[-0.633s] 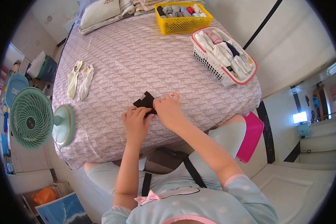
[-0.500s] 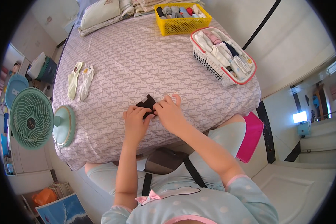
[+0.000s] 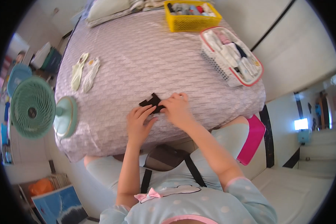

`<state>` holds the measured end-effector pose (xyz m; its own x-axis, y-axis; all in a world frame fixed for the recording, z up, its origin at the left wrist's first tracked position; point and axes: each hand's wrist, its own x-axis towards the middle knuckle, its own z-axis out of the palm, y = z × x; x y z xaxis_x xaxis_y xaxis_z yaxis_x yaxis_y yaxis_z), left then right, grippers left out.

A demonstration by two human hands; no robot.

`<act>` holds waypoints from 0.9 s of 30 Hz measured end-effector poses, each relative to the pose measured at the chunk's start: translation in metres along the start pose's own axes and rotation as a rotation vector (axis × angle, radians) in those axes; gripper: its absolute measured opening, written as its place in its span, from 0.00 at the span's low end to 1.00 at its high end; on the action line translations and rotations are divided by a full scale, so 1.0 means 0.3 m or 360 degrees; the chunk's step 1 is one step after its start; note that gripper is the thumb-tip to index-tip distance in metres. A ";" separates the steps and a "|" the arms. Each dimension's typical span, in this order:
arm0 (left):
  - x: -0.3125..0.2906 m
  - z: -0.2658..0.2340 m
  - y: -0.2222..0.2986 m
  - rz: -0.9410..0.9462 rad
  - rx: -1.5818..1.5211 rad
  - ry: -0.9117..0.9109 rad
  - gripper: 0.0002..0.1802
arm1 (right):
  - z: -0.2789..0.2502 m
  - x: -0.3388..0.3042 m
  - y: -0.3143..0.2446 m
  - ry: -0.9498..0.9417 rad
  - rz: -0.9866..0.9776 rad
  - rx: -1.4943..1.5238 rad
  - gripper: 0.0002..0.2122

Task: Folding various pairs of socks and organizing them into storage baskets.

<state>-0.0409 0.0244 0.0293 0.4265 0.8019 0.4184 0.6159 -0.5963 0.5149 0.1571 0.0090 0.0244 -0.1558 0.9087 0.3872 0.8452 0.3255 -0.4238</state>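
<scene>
A person in a pale blue polka-dot top with a pink bow [image 3: 150, 195] sits at the near edge of a bed [image 3: 145, 71] covered in a lilac quilted spread, both bare hands working a small dark sock [image 3: 152, 102] that lies flat near that edge. The left hand [image 3: 139, 124] rests palm down with its fingers [image 3: 147, 111] stretched out flat, the tips pressing on the sock's near side rather than gripping it. The right hand [image 3: 178, 108] lies just beside it, fingers loosely curled, their tips touching the sock's right end; whether they pinch the fabric cannot be told from this view. A dark brown bag [image 3: 167, 158] with black straps sits in the person's lap below the mattress edge, and a bright pink bin [image 3: 253, 139] stands on the floor to the right. To the left, a mint-green fan [image 3: 33, 108] stands beside the bed. Farther up the spread, well apart from the hands, a pair of pale socks [image 3: 85, 71] lies side by side. At the far right sits a white basket with a red rim [image 3: 232, 56], packed with rolled light-coloured socks, and beyond it a yellow basket [image 3: 192, 16] holds more. A pillow [image 3: 106, 8] lies at the bed's far end.
</scene>
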 end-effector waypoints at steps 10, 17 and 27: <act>-0.052 0.023 -0.039 -0.0216 -0.0274 0.0333 0.32 | -0.012 -0.019 -0.012 0.0036 0.0250 0.0183 0.10; -0.034 0.039 -0.033 -0.0047 -0.0233 0.0400 0.22 | -0.003 -0.028 -0.014 0.0139 0.0168 0.0079 0.09; -0.042 0.069 -0.056 0.0212 0.0048 0.0563 0.12 | -0.008 -0.024 -0.029 0.0103 0.0189 0.0002 0.09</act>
<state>-0.0431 0.0252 -0.0001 0.2524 0.6514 0.7155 0.5919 -0.6889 0.4184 0.1521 -0.0011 0.0273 -0.0211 0.9221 0.3863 0.8551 0.2169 -0.4709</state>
